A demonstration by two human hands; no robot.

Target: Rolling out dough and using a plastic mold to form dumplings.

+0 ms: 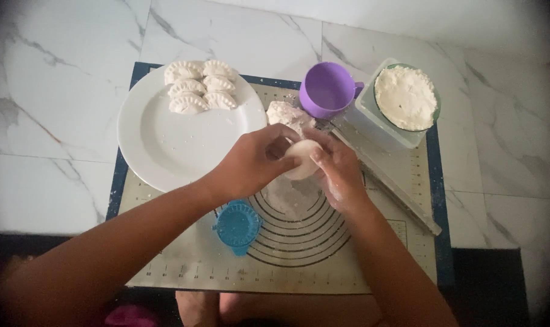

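Seen from above, both of your hands meet over the middle of a baking mat [184,266] spread on a marble desk [56,91]. Your left hand [253,160] and right hand [338,169] share a flat round of dough [302,158]; the fingers of both are curled closed on its edges, the left at its 9 o'clock side, the right at its 3 o'clock side, so the pale disc shows only between them. It is held just above the mat's printed rings, near the centre of the picture.

At 6 o'clock from your left hand a blue dumpling press [237,226] lies on the mat. At 10 o'clock sits a white plate [166,139], with six folded, crimped dumplings [197,88] packed together along its far rim. Just beyond your fingers, at 12 o'clock, a rough lump of dough [287,113] rests on the mat, touching or nearly touching a purple cup [328,89]. At 2 o'clock from your right hand a clear container [384,127] carries a bowl of white flour [406,97]. A long pale rolling pin [396,189] lies slantwise on the mat beside your right forearm, running from the container toward 5 o'clock.
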